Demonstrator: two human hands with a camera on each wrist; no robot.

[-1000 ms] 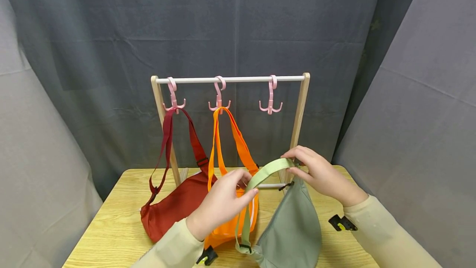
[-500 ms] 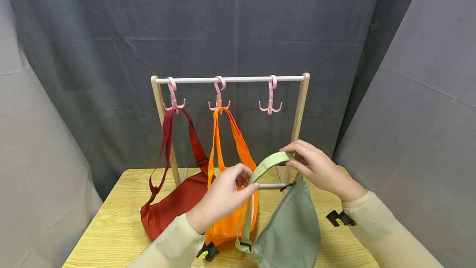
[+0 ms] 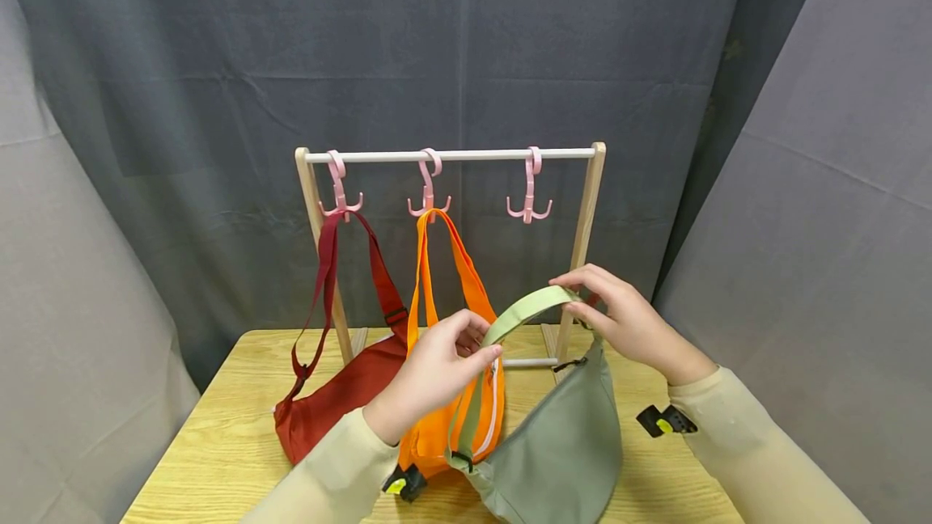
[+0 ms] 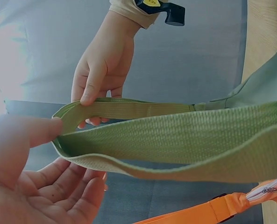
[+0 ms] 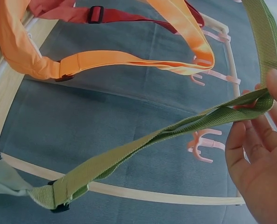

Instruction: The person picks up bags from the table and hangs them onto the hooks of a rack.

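Both hands hold the light green strap (image 3: 527, 312) of a grey-green shoulder bag (image 3: 557, 443), whose body hangs low over the front of the table. My left hand (image 3: 440, 370) pinches the strap's left part between thumb and fingers. At the strap's right part, my right hand (image 3: 629, 320) pinches it too, slightly higher. In the left wrist view, the strap (image 4: 185, 140) makes a loop between the two hands. The right wrist view has the right thumb and fingers on the folded strap (image 5: 213, 114). Behind the hands, a pink hook (image 3: 530, 192) on the right carries nothing.
A rack with a white bar (image 3: 480, 156) stands on the wooden table (image 3: 218, 427). From its left pink hook (image 3: 340, 188) hangs a dark red bag (image 3: 342, 403); from its middle pink hook (image 3: 429, 184), an orange bag (image 3: 444, 435). Grey curtains (image 3: 218, 103) surround the table.
Both hands have risen a little with the strap. The grey-green bag has lifted and tilted, its lower left end shifting left in front of the orange bag.
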